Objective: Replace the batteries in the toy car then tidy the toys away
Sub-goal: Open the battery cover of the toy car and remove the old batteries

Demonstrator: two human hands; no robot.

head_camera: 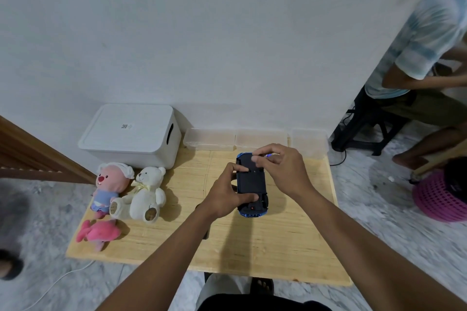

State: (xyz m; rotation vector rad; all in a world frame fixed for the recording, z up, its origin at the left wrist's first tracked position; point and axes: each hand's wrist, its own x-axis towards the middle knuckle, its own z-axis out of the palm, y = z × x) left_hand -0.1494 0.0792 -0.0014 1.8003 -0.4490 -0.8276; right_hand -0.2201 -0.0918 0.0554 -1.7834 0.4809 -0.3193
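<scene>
car: toy car (250, 182) lies upside down, black underside up, at the far right part of the wooden table (278, 247)
left hand: left hand (225, 197) grips the car's left flank, fingers curled, thumb across the underside
right hand: right hand (283, 169) pinches a small purple piece (268, 156) between thumb and forefinger over the car's far end; cannot tell what the piece is
plush: pink-faced doll (108, 182), white teddy (146, 192), pink plush (98, 233) lie at the table's left
storage: white lidded bin (131, 134) and 3 clear boxes (209, 140) sit along the wall

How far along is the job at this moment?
Done: toy car lies underside up. In hand: left hand grips it; right hand pinches a small purple tool, probably a screwdriver, over the underside. Left: the battery swap and tidying; teddy bear, beaver plush and pink plush lie on the table, white storage box lidded.
</scene>
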